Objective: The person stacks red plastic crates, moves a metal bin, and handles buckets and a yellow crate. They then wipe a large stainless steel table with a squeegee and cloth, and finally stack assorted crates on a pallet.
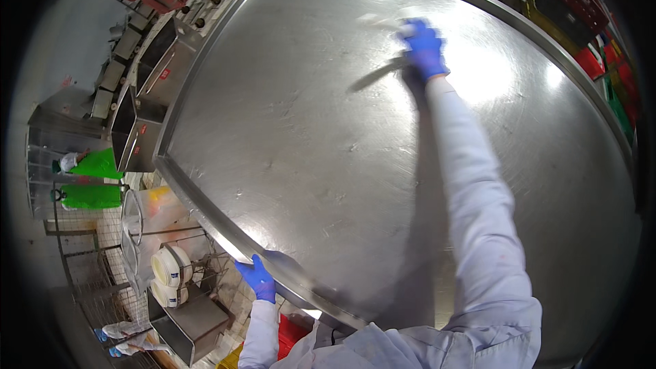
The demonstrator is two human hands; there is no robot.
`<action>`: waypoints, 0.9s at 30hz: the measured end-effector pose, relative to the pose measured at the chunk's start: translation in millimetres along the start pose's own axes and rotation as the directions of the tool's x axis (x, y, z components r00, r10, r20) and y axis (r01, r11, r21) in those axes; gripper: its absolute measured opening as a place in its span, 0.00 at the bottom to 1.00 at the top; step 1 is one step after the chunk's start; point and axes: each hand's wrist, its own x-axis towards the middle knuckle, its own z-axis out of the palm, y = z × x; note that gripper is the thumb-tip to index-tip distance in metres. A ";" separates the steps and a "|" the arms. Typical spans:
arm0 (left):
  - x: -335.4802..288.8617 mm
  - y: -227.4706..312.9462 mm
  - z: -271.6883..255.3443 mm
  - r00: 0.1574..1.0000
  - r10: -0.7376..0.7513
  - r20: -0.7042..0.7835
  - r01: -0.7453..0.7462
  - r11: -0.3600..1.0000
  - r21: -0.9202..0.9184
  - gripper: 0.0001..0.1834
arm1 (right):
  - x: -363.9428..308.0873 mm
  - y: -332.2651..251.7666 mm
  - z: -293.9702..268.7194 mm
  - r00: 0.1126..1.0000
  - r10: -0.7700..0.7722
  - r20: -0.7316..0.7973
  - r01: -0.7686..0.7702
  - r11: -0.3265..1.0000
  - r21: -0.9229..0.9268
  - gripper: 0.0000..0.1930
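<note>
A large stainless steel table (294, 96) with a raised rim fills most of the view. Over its far half my right hand (426, 49), in a blue glove, reaches out at arm's length. Its fingers are closed on a pale, flat tool (378, 22), smeared by motion, so its exact kind cannot be made out. A dark shadow from the hand and tool falls on the metal just below. At the near left edge my left hand (258, 280), also blue-gloved, grips the table rim (219, 239).
Steel bins (147, 130) stand beyond the table's left edge. Nearer are white buckets (171, 266) in a rack and a steel box (195, 324). Green aprons (92, 196) hang farther left. Stacked crates (574, 0) line the far right. Something red (290, 336) lies below my left forearm.
</note>
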 end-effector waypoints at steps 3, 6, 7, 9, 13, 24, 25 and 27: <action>1.6 -14.6 -6.9 1.000 0.025 -0.010 -0.026 1.000 -0.016 0.32 | -39.9 -193.8 62.5 0.979 0.010 0.205 -0.074 0.949 0.306 0.13; 3.2 -16.3 -5.5 0.995 0.087 -0.040 -0.083 0.992 0.100 0.33 | -125.4 -340.7 86.5 0.969 -0.165 0.185 0.100 0.944 0.314 0.16; 1.7 -19.9 -7.8 0.993 0.092 -0.073 -0.080 0.985 0.153 0.34 | -151.6 -378.7 75.0 0.921 -0.247 0.302 0.139 0.931 0.339 0.17; 0.9 -31.9 -15.9 0.987 0.082 -0.138 -0.058 0.984 0.168 0.36 | -185.5 -437.2 36.2 0.770 -0.371 0.518 0.153 0.897 0.414 0.20; 0.4 19.3 6.4 0.989 0.082 -0.127 -0.047 0.965 0.257 0.39 | -192.1 -433.2 49.2 0.818 -0.282 0.500 0.065 0.911 0.407 0.21; -3.6 -0.9 -1.6 0.975 0.037 -0.219 0.023 0.964 0.267 0.44 | -365.0 -58.4 -354.0 0.800 0.600 0.034 -0.552 0.711 0.436 0.22; -1.8 -9.2 -8.8 0.968 0.045 -0.247 0.025 0.961 0.275 0.44 | -384.9 -120.2 -397.6 0.809 0.585 -0.053 -0.490 0.722 0.489 0.20; -4.9 -17.3 -14.1 0.967 0.114 -0.228 -0.073 0.981 0.179 0.43 | -481.3 -79.4 -481.1 0.646 0.761 -0.056 -0.716 0.630 0.299 0.20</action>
